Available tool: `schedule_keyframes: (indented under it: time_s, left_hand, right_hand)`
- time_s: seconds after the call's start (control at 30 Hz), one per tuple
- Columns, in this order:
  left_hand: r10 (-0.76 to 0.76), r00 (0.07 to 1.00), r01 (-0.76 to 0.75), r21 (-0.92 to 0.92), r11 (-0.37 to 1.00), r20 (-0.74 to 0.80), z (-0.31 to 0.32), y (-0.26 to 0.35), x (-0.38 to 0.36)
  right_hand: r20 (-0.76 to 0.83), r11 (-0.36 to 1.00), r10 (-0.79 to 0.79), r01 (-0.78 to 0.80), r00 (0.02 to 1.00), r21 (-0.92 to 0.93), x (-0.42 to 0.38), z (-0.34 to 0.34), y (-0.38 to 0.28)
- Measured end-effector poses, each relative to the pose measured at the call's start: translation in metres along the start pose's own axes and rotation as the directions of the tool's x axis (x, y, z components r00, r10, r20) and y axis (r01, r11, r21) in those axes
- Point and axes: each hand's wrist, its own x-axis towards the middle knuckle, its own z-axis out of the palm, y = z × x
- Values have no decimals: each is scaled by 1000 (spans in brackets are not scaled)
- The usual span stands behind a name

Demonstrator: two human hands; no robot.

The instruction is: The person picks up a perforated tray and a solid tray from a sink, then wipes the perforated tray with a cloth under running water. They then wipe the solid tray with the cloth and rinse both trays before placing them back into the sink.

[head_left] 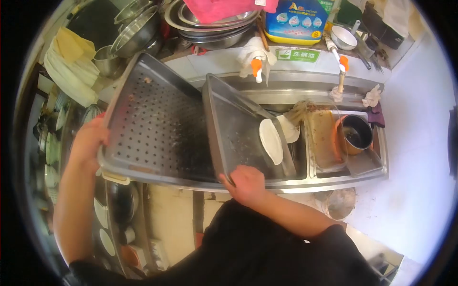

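My left hand (pixel 94 138) is closed on the left rim of a grey perforated tray (pixel 152 119), which is tilted over the left part of the sink. Small dark bits of residue stick to its surface. My right hand (pixel 246 185) grips the near corner of a second, deeper grey baking tray (pixel 234 138), standing tilted to the right of the first. A white oval plate (pixel 271 142) lies against the inside of this tray. Just behind that plate is another white dish (pixel 289 128), partly hidden.
The right sink basin holds a clear rectangular container (pixel 327 138) and a dark-lined pot (pixel 357 135). Two taps with orange handles (pixel 256 65) rise behind the sink. Steel bowls (pixel 136 38) and a blue detergent jug (pixel 296 21) crowd the back ledge. Shelves of dishes stand at left.
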Motion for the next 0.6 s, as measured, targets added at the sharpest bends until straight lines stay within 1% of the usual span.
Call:
schedule_keyframes:
  time_s: [0.03, 0.07, 0.1, 0.13, 0.17, 0.2, 0.23, 0.27, 0.3, 0.33, 0.37, 0.4, 0.43, 0.47, 0.5, 0.53, 0.57, 0.6]
  left_hand:
    - [9, 999, -7, 54, 999, -51, -14, 4, -9]
    - [19, 994, -7, 107, 994, -104, -28, 5, -16]
    - [16, 993, -3, 109, 994, -121, -44, 3, -22]
    - [5, 989, 4, 60, 998, -149, -62, 0, -30]
    - [-8, 985, 10, 13, 1000, -175, -78, -4, -38]
    - [-10, 983, 13, 17, 1000, -185, -88, -10, -45]
    - [-29, 977, 26, -16, 1000, -210, -97, -18, -52]
    - [-45, 972, 35, -50, 998, -229, -108, -28, -58]
    - [9, 968, -15, -22, 1000, -250, -138, -54, -54]
    - [13, 969, -19, -22, 1000, -248, -157, -72, -54]
    - [-17, 968, 7, -42, 999, -251, -174, -87, -56]
    - [-47, 966, 32, -64, 997, -254, -189, -103, -57]
    - [-50, 967, 35, -61, 997, -252, -202, -122, -58]
    - [-76, 973, 42, -155, 987, -218, -215, -142, -60]
    - [-98, 978, 52, -245, 968, -181, -229, -161, -61]
    - [-101, 979, 56, -242, 969, -176, -241, -183, -61]
    - [-124, 973, 75, -244, 967, -193, -252, -205, -62]
    - [-150, 967, 96, -249, 964, -207, -256, -214, -62]
  right_hand:
    - [-2, 1000, -1, 1, 1000, 9, 1, 8, 1]
    - [32, 1000, 22, -22, 999, -8, 1, 18, 0]
    - [68, 999, 39, -38, 997, -23, 3, 29, -3]
    - [73, 1000, 29, -29, 997, -5, 6, 37, -5]
    - [87, 998, 57, -56, 995, -13, 9, 44, -6]
    - [99, 996, 90, -87, 991, -27, 11, 51, -6]
    - [140, 993, 114, -109, 984, -46, 12, 58, -6]
    - [135, 993, 111, -106, 985, -44, 13, 66, -8]
    - [143, 995, 98, -94, 985, -35, 14, 75, -9]
    - [154, 996, 83, -80, 985, -26, 14, 84, -11]
    - [211, 995, 96, -87, 973, -54, 13, 95, -13]
    - [212, 994, 100, -90, 972, -55, 13, 106, -14]
    - [234, 986, 130, -102, 963, -128, 13, 117, -13]
    - [253, 973, 166, -115, 953, -202, 11, 128, -14]
    - [292, 968, 185, -122, 938, -221, 10, 137, -14]
    - [291, 966, 192, -129, 937, -223, 11, 145, -14]
    - [337, 959, 222, -143, 915, -246, 10, 151, -16]
    - [383, 950, 253, -154, 888, -271, 9, 155, -18]
